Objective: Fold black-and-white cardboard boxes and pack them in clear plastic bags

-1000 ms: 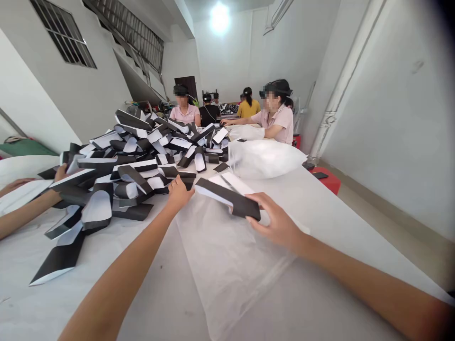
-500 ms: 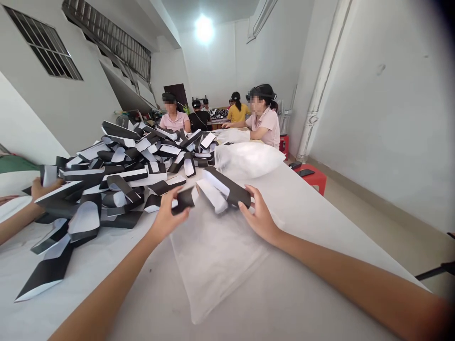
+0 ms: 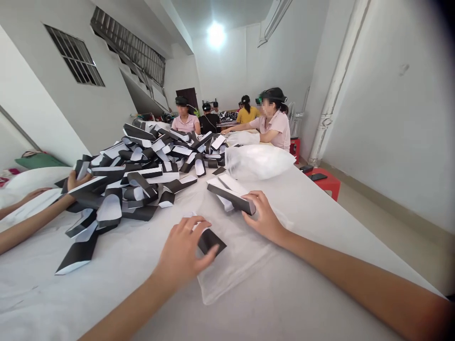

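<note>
In front of me a flat translucent plastic bag (image 3: 227,274) lies on the white table. My left hand (image 3: 181,248) is low over it, thumb and fingers around a small black folded card box (image 3: 212,241); part of that box is covered by the fingers. Further right, my right hand (image 3: 263,215) grips the near end of a long black card box (image 3: 232,199). Against the far side of that box lies a white card piece (image 3: 227,182), tilted alongside it. A big heap of black-and-white card boxes (image 3: 142,182) rises to the left of my hands.
A stuffed translucent bag (image 3: 263,161) sits beyond my right hand. At left, another person's hand (image 3: 76,182) reaches into the heap. A person in pink (image 3: 277,125) sits at the far right side. Past the table's right edge stands a red stool (image 3: 327,182) with phones on it.
My left hand has come down and right with the small black box, over the plastic bag. The long box in my right hand has turned flatter. The view has swung left.
</note>
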`<state>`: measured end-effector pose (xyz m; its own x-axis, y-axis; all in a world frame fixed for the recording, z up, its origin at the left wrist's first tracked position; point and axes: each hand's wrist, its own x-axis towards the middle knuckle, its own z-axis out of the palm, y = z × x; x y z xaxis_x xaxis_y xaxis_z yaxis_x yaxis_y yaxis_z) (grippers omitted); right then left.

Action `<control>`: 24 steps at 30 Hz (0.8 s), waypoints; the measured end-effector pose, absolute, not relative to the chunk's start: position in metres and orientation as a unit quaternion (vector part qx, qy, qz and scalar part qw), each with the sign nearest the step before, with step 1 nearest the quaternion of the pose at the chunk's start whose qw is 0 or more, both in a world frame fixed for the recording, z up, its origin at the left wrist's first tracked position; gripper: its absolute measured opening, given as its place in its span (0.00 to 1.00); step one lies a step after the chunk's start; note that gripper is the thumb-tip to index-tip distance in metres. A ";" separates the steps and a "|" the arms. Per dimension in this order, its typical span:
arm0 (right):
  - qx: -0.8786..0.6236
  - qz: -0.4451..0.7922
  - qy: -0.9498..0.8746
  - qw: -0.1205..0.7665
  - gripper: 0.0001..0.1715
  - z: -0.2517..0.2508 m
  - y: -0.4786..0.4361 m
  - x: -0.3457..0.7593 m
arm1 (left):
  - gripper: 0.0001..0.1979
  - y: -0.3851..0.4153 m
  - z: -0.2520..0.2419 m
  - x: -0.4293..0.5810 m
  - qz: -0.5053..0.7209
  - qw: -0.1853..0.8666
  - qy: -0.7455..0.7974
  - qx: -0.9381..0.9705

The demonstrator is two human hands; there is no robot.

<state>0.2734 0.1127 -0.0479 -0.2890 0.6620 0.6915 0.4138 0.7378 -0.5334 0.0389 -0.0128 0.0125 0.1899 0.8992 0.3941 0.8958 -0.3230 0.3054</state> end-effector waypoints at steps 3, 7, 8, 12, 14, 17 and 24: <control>-0.325 0.118 -0.817 0.461 0.20 -0.049 0.110 0.273 | 0.20 -0.018 -0.004 0.059 0.198 0.030 0.609 0.767; -0.327 0.140 -0.819 0.450 0.23 -0.052 0.111 0.273 | 0.20 -0.018 -0.007 0.060 0.183 0.134 0.539 0.812; -0.327 0.144 -0.816 0.455 0.25 -0.052 0.112 0.273 | 0.22 -0.018 -0.002 0.056 0.164 0.163 0.500 0.835; -0.358 0.173 -0.801 0.448 0.33 -0.054 0.118 0.275 | 0.25 -0.018 0.028 0.028 0.112 0.223 0.420 0.873; -0.383 0.192 -0.796 0.429 0.35 -0.054 0.118 0.275 | 0.24 -0.016 0.037 0.005 0.134 0.216 0.446 0.858; -0.382 0.193 -0.800 0.420 0.36 -0.053 0.116 0.276 | 0.23 -0.013 0.038 -0.035 0.194 0.202 0.514 0.811; -0.369 0.204 -0.799 0.429 0.38 -0.048 0.111 0.276 | 0.24 -0.031 0.006 -0.064 0.315 0.156 0.679 0.644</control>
